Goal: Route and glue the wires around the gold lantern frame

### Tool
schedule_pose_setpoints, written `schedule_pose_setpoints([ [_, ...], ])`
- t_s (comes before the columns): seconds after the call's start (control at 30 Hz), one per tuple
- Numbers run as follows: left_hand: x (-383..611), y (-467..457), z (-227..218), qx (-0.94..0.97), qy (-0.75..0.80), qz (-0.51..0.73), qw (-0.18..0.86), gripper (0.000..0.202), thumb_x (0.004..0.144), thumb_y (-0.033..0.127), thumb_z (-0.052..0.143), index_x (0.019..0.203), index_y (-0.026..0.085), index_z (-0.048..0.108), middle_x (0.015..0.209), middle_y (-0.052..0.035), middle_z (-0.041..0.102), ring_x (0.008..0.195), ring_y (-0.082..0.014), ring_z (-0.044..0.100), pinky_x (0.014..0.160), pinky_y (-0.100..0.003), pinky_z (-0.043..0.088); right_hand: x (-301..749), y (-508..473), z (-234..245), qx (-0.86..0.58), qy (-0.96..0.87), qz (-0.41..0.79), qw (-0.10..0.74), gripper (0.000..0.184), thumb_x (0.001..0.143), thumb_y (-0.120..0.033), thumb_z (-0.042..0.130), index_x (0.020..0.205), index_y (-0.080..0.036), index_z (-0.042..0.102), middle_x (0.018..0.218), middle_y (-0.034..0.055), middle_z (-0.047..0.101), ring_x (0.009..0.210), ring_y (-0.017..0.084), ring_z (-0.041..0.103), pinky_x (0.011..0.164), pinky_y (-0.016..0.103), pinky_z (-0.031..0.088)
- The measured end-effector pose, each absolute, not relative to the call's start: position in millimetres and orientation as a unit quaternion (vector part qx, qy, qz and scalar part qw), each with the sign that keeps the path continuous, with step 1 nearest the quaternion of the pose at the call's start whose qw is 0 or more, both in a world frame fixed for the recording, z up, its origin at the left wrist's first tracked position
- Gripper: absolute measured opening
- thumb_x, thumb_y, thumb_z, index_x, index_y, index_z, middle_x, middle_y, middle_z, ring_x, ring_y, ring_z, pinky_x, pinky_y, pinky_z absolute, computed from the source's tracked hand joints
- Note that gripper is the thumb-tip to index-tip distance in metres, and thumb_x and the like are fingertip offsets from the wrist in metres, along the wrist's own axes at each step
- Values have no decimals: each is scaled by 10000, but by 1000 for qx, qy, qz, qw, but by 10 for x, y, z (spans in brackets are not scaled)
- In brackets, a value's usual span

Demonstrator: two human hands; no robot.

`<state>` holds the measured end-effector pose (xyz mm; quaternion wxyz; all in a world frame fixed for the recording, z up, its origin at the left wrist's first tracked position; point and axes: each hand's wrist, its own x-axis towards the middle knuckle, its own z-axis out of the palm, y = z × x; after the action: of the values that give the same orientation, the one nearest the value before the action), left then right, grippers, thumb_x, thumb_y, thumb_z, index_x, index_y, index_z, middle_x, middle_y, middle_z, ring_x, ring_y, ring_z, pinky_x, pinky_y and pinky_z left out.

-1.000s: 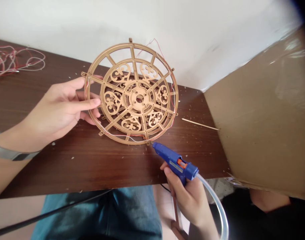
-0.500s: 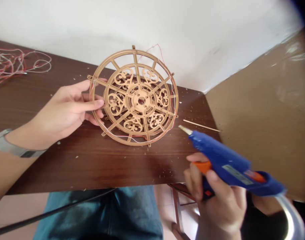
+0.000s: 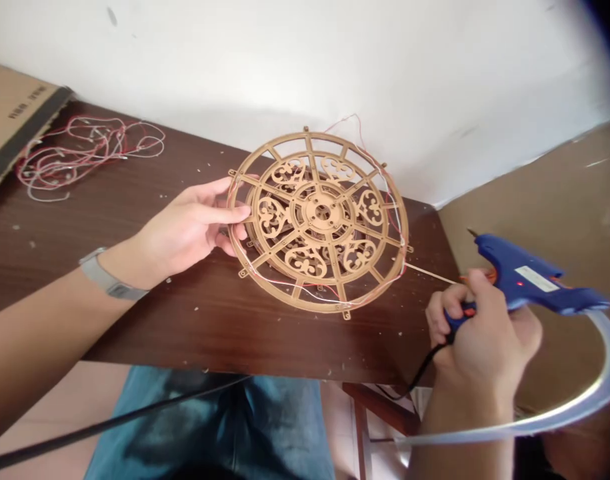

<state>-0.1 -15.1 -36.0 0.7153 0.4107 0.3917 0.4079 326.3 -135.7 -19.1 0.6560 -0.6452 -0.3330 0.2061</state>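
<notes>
A round golden fretwork wheel point(image 3: 319, 220) stands tilted on the dark wooden table point(image 3: 195, 320), with thin red and white wires running along its rim. My left hand point(image 3: 189, 227) pinches the wheel's left rim, thumb on the front and fingers behind. My right hand point(image 3: 479, 337) is closed round the handle of a blue glue gun point(image 3: 527, 280), held off the table's right end, nozzle pointing up and left, well away from the wheel. A clear glue stick curves out of the gun's back.
A tangle of red and white wires point(image 3: 79, 157) lies at the back left beside a cardboard box point(image 3: 15, 113). A thin wooden stick point(image 3: 429, 273) lies right of the wheel. A brown cardboard sheet point(image 3: 549, 200) stands to the right. A black cable point(image 3: 109, 420) crosses my lap.
My right hand pulled the glue gun from the wheel's lower rim out to the right and raised it. The view has shifted left, revealing the box; the left hand keeps its hold.
</notes>
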Motion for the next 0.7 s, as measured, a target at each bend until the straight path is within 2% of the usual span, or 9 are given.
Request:
schedule_pose_setpoints([
  [0.07, -2, -138, -388, 390, 378, 411, 732, 333, 788, 143, 907, 1092, 199, 784, 824, 12, 612, 629, -96, 591, 464, -207, 522, 3280, -1313, -261, -656, -322, 221, 646, 322, 827, -334, 779, 918, -183, 509, 554, -64, 474, 339, 96, 340, 268, 206, 189],
  [0.17, -3, -129, -414, 384, 356, 407, 749, 359, 809, 124, 888, 1147, 187, 787, 792, 12, 601, 594, -105, 602, 455, -222, 537, 3292, -1252, -330, -662, -320, 235, 636, 383, 821, -398, 798, 918, -158, 515, 665, 23, 647, 313, 102, 377, 258, 225, 197],
  [0.27, -3, -133, -408, 385, 351, 397, 756, 367, 836, 104, 863, 1185, 191, 794, 780, 11, 602, 567, -101, 603, 462, -211, 554, 3298, -1210, -338, -655, -314, 253, 638, 448, 811, -437, 824, 892, -160, 481, 792, 96, 728, 317, 84, 402, 274, 213, 210],
  [0.33, -4, -134, -408, 385, 346, 393, 760, 372, 841, 99, 862, 1196, 192, 799, 797, 6, 612, 559, -97, 605, 449, -199, 551, 3297, -1202, -317, -653, -301, 258, 645, 501, 783, -462, 861, 912, -164, 480, 746, 47, 701, 323, 72, 397, 281, 197, 212],
  [0.4, -7, -130, -425, 389, 335, 391, 764, 397, 836, 108, 874, 1217, 192, 802, 830, 0, 624, 559, -99, 609, 430, -201, 553, 3287, -1207, -291, -654, -288, 257, 651, 549, 736, -475, 906, 931, -169, 494, 639, -46, 593, 329, 70, 392, 275, 189, 213],
  [0.47, -11, -126, -454, 393, 324, 385, 769, 437, 838, 121, 880, 1259, 198, 797, 868, -5, 635, 577, -108, 627, 434, -215, 579, 3264, -1217, -269, -658, -280, 254, 651, 580, 700, -491, 932, 939, -169, 513, 593, -86, 512, 332, 73, 388, 263, 191, 217],
  [0.53, -9, -125, -484, 397, 317, 378, 774, 455, 846, 132, 875, 1288, 195, 789, 870, -8, 642, 584, -117, 638, 449, -227, 600, 3232, -1227, -256, -662, -274, 256, 649, 593, 682, -492, 940, 979, -166, 543, 584, -85, 516, 324, 81, 383, 253, 198, 226],
  [0.7, 37, -158, -487, 420, 317, 367, 767, 386, 871, 135, 843, 1251, 165, 782, 845, -28, 686, 565, -111, 626, 479, -210, 578, 3179, -1223, -274, -659, -264, 248, 659, 670, 594, -330, 947, 1129, -155, 583, 754, 13, 719, 309, 63, 371, 265, 180, 221],
])
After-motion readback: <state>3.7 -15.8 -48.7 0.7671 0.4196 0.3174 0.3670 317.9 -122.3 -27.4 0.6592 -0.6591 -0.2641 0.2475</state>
